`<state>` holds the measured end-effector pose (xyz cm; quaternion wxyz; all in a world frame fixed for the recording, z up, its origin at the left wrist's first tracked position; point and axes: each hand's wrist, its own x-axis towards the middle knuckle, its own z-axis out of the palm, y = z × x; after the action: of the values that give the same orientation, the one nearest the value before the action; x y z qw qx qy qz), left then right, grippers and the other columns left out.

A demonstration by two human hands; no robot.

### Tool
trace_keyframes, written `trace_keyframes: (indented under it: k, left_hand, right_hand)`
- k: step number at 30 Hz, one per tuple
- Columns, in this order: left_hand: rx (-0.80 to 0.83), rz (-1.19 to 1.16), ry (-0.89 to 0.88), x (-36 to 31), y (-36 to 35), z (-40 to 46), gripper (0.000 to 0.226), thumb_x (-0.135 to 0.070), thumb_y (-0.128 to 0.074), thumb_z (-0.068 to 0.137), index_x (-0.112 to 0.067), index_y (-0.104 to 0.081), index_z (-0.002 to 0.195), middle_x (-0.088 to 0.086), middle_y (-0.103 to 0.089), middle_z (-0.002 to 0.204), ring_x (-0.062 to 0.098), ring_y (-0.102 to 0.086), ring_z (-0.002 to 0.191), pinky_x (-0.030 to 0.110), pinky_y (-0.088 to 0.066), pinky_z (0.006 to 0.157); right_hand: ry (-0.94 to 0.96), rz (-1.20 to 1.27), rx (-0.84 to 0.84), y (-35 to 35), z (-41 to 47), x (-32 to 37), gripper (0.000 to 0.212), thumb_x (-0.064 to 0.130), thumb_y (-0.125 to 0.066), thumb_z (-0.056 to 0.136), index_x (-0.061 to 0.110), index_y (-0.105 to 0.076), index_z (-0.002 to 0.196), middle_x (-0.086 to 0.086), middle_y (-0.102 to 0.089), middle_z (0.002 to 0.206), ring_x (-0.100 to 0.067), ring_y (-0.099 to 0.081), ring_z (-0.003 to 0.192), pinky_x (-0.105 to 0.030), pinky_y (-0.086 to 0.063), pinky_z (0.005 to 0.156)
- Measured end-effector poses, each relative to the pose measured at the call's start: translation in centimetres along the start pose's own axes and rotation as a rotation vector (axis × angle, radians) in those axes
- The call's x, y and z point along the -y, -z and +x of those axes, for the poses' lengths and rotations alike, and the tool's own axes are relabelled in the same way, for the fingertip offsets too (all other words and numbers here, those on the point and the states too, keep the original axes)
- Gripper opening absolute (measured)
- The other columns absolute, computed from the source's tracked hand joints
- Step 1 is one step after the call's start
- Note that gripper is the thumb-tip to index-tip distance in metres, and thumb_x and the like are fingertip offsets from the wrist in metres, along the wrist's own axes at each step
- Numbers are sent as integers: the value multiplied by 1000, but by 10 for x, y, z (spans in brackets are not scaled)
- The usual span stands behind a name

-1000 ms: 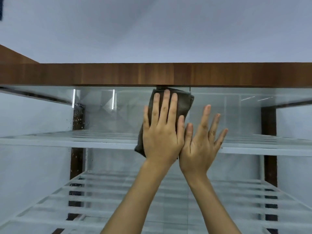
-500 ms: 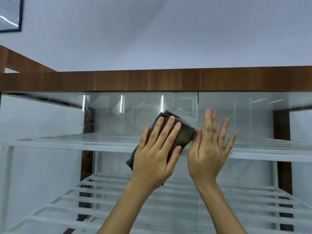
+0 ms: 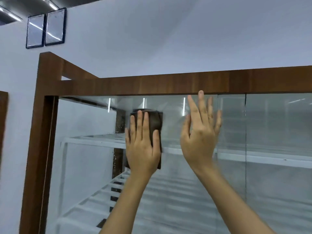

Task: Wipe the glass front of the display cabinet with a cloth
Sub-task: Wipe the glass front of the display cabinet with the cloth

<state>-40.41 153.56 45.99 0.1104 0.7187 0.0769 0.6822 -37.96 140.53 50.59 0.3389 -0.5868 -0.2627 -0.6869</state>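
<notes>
The display cabinet has a dark wooden frame and a glass front with white shelves behind it. A folded dark brown cloth lies flat against the glass, just below the top rail. My left hand presses it onto the pane with fingers spread and pointing up. To its right, my right hand rests flat on the bare glass, fingers apart, middle fingertip touching the top rail. It holds nothing.
The cabinet's left wooden post stands beside a white wall. Two framed pictures hang on that wall at the upper left. A vertical seam between glass panes runs down at the right. White slatted shelves sit inside.
My view has swung left, so the cabinet's left post and the pictures now show. The cloth under my left hand has slid left across the glass, and a gap has opened between my two hands.
</notes>
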Motion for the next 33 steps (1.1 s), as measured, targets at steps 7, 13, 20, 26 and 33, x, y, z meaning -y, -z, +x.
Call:
trace_keyframes:
  k: [7,13,20,26,33]
  left_hand:
    - [28,-10,-137,-2,3,9,56,-42,-19,101,-17,-19,151,1,-16,159,19,-7,148,42,-8,121]
    - [-7,9,190,94,23,31,57,-48,-11,97,-29,-4,150,5,-7,160,25,-1,148,52,-9,119]
    - [111,-11,-283,53,17,1,49,-44,-23,101,-35,-26,149,4,-14,160,25,-5,149,47,-10,120]
    - [-77,1,200,110,23,29,52,-44,-22,99,-30,-30,148,6,-16,159,28,-8,148,53,-15,118]
    - [36,19,-219,51,15,22,49,-43,-22,101,-35,-25,149,2,-16,160,21,-6,149,42,-9,120]
  right_hand:
    - [56,-204,88,-15,-13,-3,46,30,-39,101,24,-38,147,1,-30,156,-27,-16,148,-55,-11,118]
    - [69,-233,54,-18,-15,-3,44,31,-36,103,25,-39,147,2,-31,154,-26,-17,148,-53,-11,119]
    - [79,-280,32,-19,-16,-4,45,32,-33,103,26,-35,148,1,-30,155,-26,-17,148,-52,-10,120]
    - [83,-301,0,-19,-15,-3,44,30,-35,103,26,-39,146,1,-33,154,-26,-20,147,-51,-10,119]
    - [83,-261,-15,-19,-16,-2,43,30,-36,103,25,-42,145,-1,-37,152,-27,-22,146,-51,-11,119]
